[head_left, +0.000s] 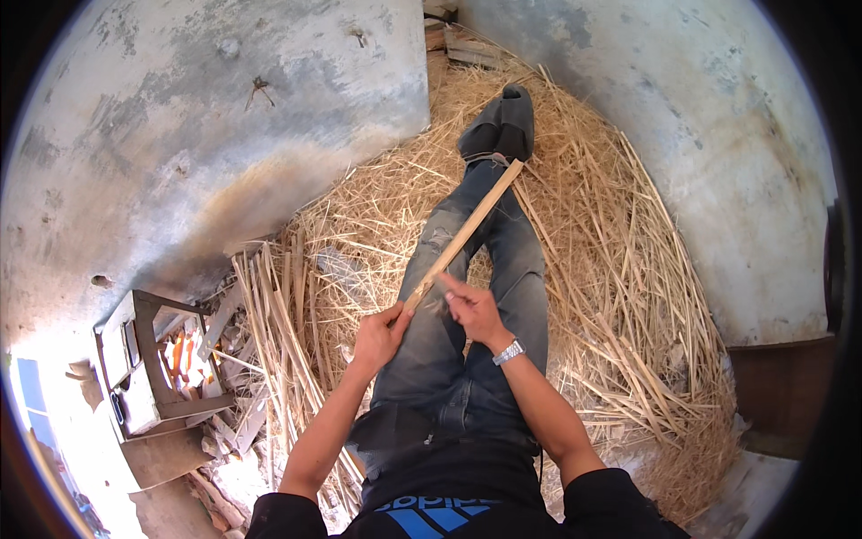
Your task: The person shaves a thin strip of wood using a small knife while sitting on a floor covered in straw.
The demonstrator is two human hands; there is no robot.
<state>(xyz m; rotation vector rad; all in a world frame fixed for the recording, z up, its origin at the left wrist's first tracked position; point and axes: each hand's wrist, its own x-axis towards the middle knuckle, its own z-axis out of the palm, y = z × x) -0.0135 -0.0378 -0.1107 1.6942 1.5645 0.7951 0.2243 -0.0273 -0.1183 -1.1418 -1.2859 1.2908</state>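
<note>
Wearing black short-sleeved T-shirt (471, 474), printed on the chest with blue lettering (449, 501) plus broad slanted blue bars (439, 520). Plain black at both sleeves (611, 505), loose cut, ending above the elbows. Below, dressed in dark blue-grey denim jeans (524, 292), faded paler over the thighs, with frayed-looking light patch (440, 235) at left knee. Shod in dark grey-black shoes (517, 128). Fitted with silver metal-link wristwatch (509, 351) on the right wrist.

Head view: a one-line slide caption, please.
Left hand holds a wooden strip slanting over outstretched legs, right hand beside it, amid scattered straw.
</note>
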